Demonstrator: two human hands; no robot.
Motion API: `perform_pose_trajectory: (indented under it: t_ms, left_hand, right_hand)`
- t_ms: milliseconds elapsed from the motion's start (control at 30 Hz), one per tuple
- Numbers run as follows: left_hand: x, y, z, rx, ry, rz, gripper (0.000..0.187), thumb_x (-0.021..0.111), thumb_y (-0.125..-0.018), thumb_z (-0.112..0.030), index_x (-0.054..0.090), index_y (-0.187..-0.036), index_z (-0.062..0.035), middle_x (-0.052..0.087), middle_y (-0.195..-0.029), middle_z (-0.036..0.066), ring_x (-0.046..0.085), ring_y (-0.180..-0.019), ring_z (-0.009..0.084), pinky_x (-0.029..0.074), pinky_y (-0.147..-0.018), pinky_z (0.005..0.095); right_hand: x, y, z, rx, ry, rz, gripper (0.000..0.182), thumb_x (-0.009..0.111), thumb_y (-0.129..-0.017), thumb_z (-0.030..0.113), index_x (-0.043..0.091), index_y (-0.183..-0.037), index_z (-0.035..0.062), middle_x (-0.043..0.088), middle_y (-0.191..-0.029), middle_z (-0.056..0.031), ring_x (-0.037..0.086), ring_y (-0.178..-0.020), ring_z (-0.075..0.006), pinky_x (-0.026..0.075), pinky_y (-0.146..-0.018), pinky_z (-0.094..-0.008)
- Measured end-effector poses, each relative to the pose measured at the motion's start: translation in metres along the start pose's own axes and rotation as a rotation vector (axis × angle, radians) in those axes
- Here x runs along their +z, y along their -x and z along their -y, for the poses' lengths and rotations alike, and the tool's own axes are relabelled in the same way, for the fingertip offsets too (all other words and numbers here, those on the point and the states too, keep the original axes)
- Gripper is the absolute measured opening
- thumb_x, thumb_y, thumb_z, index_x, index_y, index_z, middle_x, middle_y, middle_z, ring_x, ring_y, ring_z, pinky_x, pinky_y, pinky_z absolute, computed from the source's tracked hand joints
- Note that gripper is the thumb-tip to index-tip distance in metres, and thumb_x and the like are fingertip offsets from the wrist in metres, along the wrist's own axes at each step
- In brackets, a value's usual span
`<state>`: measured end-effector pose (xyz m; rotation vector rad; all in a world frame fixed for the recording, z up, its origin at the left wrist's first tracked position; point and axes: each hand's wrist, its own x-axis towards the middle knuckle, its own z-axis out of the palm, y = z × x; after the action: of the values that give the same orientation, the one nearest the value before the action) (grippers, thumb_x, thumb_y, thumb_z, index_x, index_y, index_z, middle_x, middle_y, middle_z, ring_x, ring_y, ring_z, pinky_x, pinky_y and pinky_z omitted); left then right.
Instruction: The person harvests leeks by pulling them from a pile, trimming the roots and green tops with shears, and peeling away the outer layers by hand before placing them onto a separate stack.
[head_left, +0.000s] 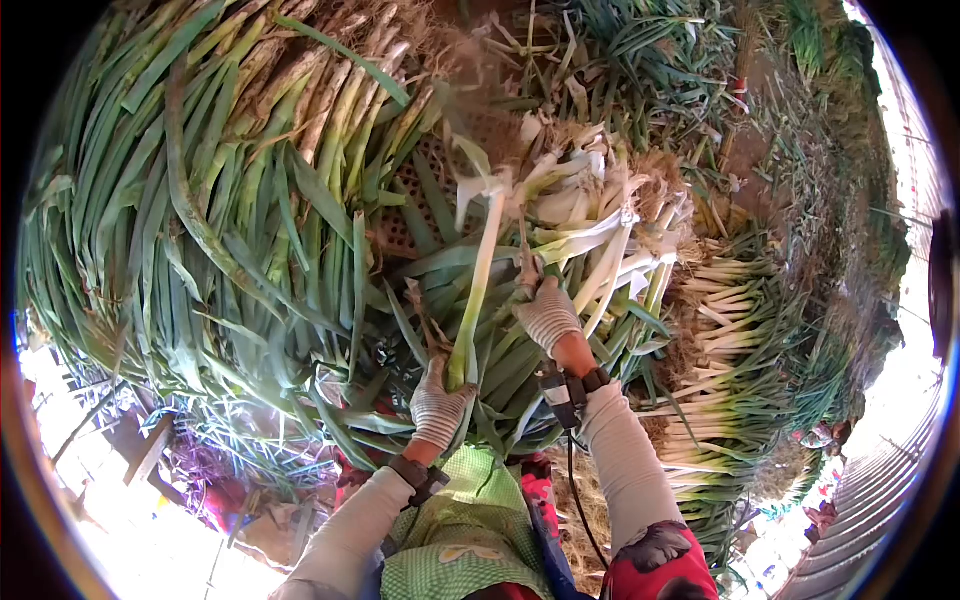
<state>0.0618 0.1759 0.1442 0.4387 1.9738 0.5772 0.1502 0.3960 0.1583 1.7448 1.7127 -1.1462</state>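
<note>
My left hand, in a striped glove with soiled fingers, is closed round the green part of a long green onion. The onion stands nearly upright in view, its pale stem end pointing away from me. Just to the right is my right hand, also gloved, its fingers bent round a thin, narrow piece that points away; I cannot tell what it is. Beyond that hand lies a pile of white-stemmed onions with tangled roots. Loose green leaves surround both hands.
A large heap of untrimmed onions fills the left side, roots at the top. Cleaned onions lie in a row at the right. A perforated brown surface shows between the heaps. A black cable hangs from my right wrist device.
</note>
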Motion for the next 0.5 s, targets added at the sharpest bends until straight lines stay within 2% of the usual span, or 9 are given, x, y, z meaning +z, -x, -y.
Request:
perform_pose_trajectory:
  t_ms: [100, 200, 233, 267, 333, 367, 400, 433, 500]
  left_hand:
    - [0.008, 0.007, -0.014, -0.025, -0.216, -0.052, 0.061, 0.078, -0.066, -0.023, 0.050, -0.120, -0.0132, 0.062, -0.098, 0.017, 0.062, -0.088, 0.0357, 0.050, -0.075, 0.0442]
    - [0.012, 0.011, -0.028, 0.021, -0.388, -0.099, 0.061, 0.078, -0.066, -0.023, 0.050, -0.119, -0.0133, 0.060, -0.098, 0.017, 0.061, -0.084, 0.0375, 0.050, -0.073, 0.0462]
    - [0.011, 0.015, -0.032, 0.044, -0.366, -0.109, 0.061, 0.078, -0.065, -0.023, 0.050, -0.119, -0.0129, 0.060, -0.097, 0.017, 0.061, -0.084, 0.0374, 0.050, -0.073, 0.0460]
    - [0.010, 0.021, -0.036, 0.064, -0.345, -0.120, 0.061, 0.078, -0.065, -0.023, 0.050, -0.119, -0.0126, 0.060, -0.097, 0.017, 0.061, -0.084, 0.0373, 0.050, -0.073, 0.0458]
    - [0.011, 0.034, -0.037, 0.076, -0.321, -0.157, 0.061, 0.078, -0.064, -0.021, 0.051, -0.118, -0.0118, 0.059, -0.093, 0.016, 0.061, -0.083, 0.0364, 0.050, -0.072, 0.0441]
    - [0.013, 0.045, -0.038, 0.120, -0.259, -0.141, 0.064, 0.078, -0.064, -0.020, 0.050, -0.120, -0.0092, 0.060, -0.098, 0.016, 0.061, -0.088, 0.0350, 0.050, -0.075, 0.0429]
    - [0.015, 0.059, -0.048, 0.165, -0.197, -0.126, 0.068, 0.079, -0.063, -0.019, 0.049, -0.123, -0.0067, 0.060, -0.103, 0.015, 0.061, -0.092, 0.0337, 0.050, -0.078, 0.0417]
    - [0.019, 0.068, -0.057, 0.216, -0.138, -0.122, 0.071, 0.079, -0.063, -0.019, 0.048, -0.126, -0.0041, 0.061, -0.109, 0.015, 0.061, -0.097, 0.0324, 0.049, -0.081, 0.0405]
    - [0.043, 0.082, -0.064, 0.322, -0.031, -0.099, 0.073, 0.078, -0.066, -0.022, 0.046, -0.129, -0.0035, 0.059, -0.113, 0.017, 0.058, -0.103, 0.0315, 0.048, -0.086, 0.0397]
  right_hand:
    - [0.002, 0.000, -0.013, -0.087, 0.111, 0.168, 0.050, 0.063, -0.076, 0.029, 0.048, -0.109, -0.0069, 0.063, -0.091, -0.0274, 0.061, -0.091, -0.0404, 0.049, -0.079, -0.0409]
    - [-0.010, 0.003, -0.017, -0.093, 0.022, 0.036, 0.051, 0.067, -0.075, 0.027, 0.047, -0.106, -0.0081, 0.063, -0.088, -0.0257, 0.062, -0.087, -0.0390, 0.050, -0.078, -0.0410]
    - [-0.016, 0.002, -0.015, -0.088, 0.021, 0.000, 0.052, 0.069, -0.073, 0.026, 0.046, -0.106, -0.0083, 0.063, -0.088, -0.0245, 0.061, -0.086, -0.0386, 0.050, -0.078, -0.0403]
    - [-0.021, 0.002, -0.014, -0.148, 0.057, 0.096, 0.053, 0.067, -0.075, 0.026, 0.046, -0.109, -0.0087, 0.063, -0.088, -0.0237, 0.062, -0.082, -0.0358, 0.051, -0.076, -0.0401]
    - [-0.043, 0.021, -0.001, -0.106, 0.041, 0.124, 0.044, 0.062, -0.076, 0.023, 0.052, -0.106, -0.0074, 0.063, -0.088, -0.0268, 0.063, -0.083, -0.0381, 0.051, -0.076, -0.0406]
    - [-0.049, 0.027, 0.001, -0.084, 0.033, 0.141, 0.040, 0.060, -0.077, 0.022, 0.055, -0.104, -0.0067, 0.063, -0.087, -0.0284, 0.063, -0.083, -0.0392, 0.051, -0.076, -0.0408]
    - [-0.050, 0.025, -0.019, -0.143, -0.101, 0.064, 0.043, 0.060, -0.076, 0.021, 0.054, -0.108, -0.0072, 0.062, -0.088, -0.0289, 0.063, -0.084, -0.0404, 0.051, -0.075, -0.0417]
    - [-0.041, 0.011, -0.051, -0.162, 0.009, -0.062, 0.042, 0.061, -0.075, 0.020, 0.054, -0.106, -0.0066, 0.062, -0.091, -0.0283, 0.062, -0.084, -0.0418, 0.051, -0.075, -0.0413]
    - [-0.051, 0.029, -0.081, -0.289, -0.117, -0.233, 0.042, 0.067, -0.072, 0.024, 0.058, -0.103, -0.0032, 0.062, -0.097, -0.0270, 0.061, -0.092, -0.0407, 0.049, -0.079, -0.0412]
